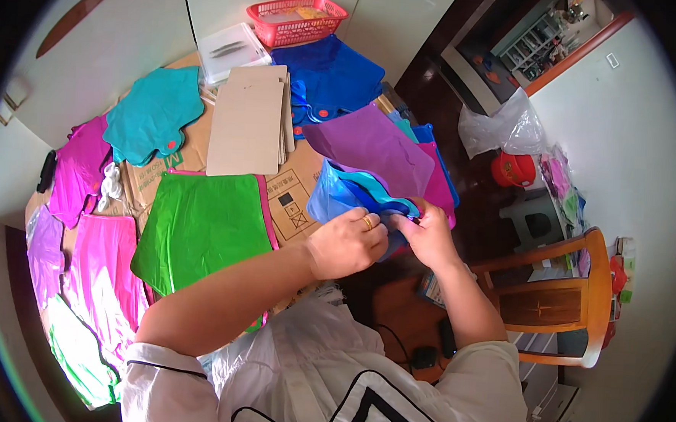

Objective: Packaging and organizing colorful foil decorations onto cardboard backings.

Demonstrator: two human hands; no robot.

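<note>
Close in front of me, my left hand is closed in a pinch at the edge of a shiny blue pouch with turquoise layers inside. My right hand grips the same pouch at its right-hand corner, thumb pressed down on it. The fingertips of both hands nearly meet, and the edge between them is partly hidden. Just beyond the pouch lies a purple sheet. To the left, a bright green shiny piece with pink edging is spread flat, near my left forearm.
Brown cardboard sheets lie stacked mid-table, with dark blue pieces beside them. Behind stand a clear plastic box and a red basket. Teal and pink pieces cover the left. A wooden chair stands right.
</note>
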